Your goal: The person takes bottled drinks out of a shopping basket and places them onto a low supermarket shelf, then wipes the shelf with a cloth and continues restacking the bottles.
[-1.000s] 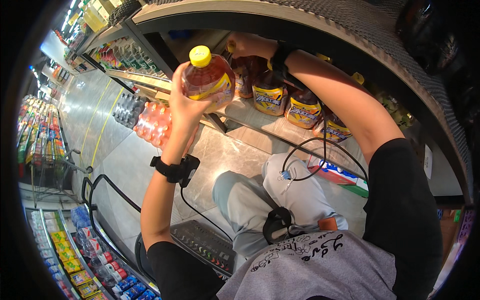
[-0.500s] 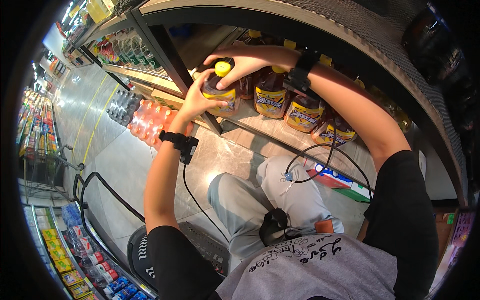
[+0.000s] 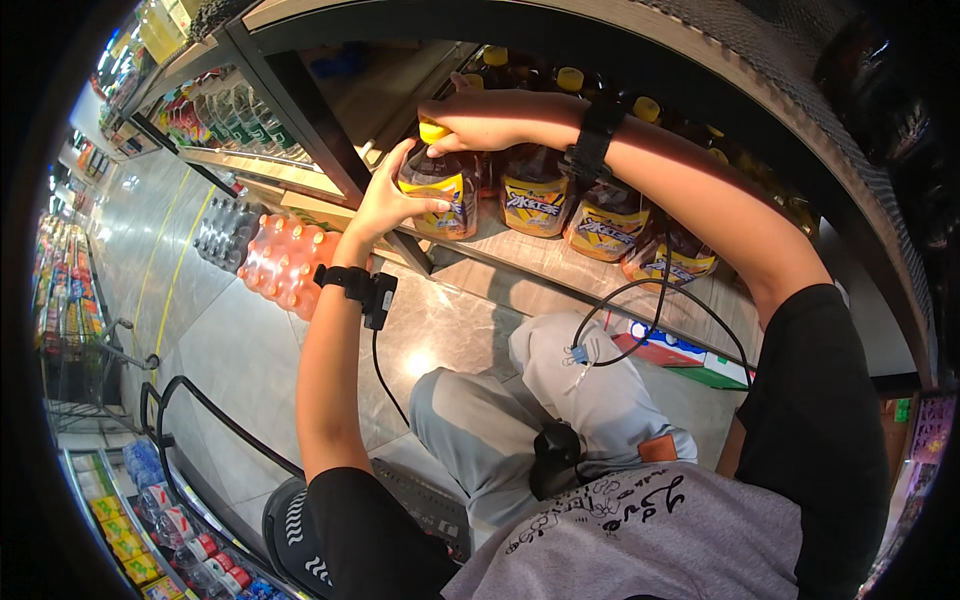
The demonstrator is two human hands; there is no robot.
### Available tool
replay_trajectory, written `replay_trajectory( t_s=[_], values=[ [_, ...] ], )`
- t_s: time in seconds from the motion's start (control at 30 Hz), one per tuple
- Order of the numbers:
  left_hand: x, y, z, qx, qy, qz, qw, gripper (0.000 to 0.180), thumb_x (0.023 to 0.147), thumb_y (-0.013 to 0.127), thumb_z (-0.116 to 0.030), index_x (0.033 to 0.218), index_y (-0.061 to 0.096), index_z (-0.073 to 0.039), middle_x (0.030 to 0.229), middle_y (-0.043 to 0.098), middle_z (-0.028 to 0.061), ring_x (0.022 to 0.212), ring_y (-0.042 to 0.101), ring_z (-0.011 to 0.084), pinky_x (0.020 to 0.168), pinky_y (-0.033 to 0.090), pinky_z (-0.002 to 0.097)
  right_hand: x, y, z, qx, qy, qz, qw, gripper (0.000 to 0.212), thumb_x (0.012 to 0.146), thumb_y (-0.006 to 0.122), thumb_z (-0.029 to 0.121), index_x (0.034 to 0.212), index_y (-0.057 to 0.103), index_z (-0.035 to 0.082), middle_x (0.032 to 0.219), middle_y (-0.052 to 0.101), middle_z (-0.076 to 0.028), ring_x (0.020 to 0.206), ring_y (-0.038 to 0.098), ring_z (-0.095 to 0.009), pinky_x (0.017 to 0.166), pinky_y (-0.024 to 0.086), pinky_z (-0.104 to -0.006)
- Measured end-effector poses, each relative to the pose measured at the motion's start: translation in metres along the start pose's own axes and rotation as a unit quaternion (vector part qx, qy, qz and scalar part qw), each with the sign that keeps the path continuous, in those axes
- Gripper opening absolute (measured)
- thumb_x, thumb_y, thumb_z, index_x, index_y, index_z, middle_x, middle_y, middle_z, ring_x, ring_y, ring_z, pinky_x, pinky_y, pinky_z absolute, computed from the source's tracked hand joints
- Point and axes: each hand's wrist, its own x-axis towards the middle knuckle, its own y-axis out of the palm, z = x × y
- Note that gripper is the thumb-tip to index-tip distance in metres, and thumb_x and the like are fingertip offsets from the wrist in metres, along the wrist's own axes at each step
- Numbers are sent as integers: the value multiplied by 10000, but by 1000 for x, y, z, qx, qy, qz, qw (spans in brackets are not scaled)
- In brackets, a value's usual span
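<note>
My left hand (image 3: 380, 205) wraps one bottle (image 3: 445, 205) at the left end of the front row on the shelf (image 3: 495, 226); my right hand (image 3: 478, 124) grips it by the yellow cap (image 3: 433, 132). Three more bottles (image 3: 535, 198) stand to its right. My right forearm (image 3: 690, 170) hides part of those behind, so I cannot count them. Two packs (image 3: 288, 264) sit on the floor (image 3: 240, 340); one cable (image 3: 666, 282) loops before the shelf.

Wooden shelf (image 3: 499, 236), brown bottles (image 3: 535, 205), in rows
</note>
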Motion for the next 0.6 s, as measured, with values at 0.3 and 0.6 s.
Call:
replay_trajectory(
  t_s=[0.3,0.6],
  values=[
    [29,7,14,-20,16,24,999,807,539,821,-145,1192,376,20,1139,485,107,1026,494,174,892,401,294,4,-4,-23,2,66,-11,998,453,797,550,400,1048,467,31,949,544,-238,945,501,-385,828,407,-391],
    [43,3,15,-40,-38,102,993,640,579,798,-132,1118,479,1,983,602,72,905,560,138,845,432,295,14,4,-37,-30,95,-50,994,417,705,647,321,985,559,24,900,609,-158,843,591,-274,724,459,-352]
  ],
)
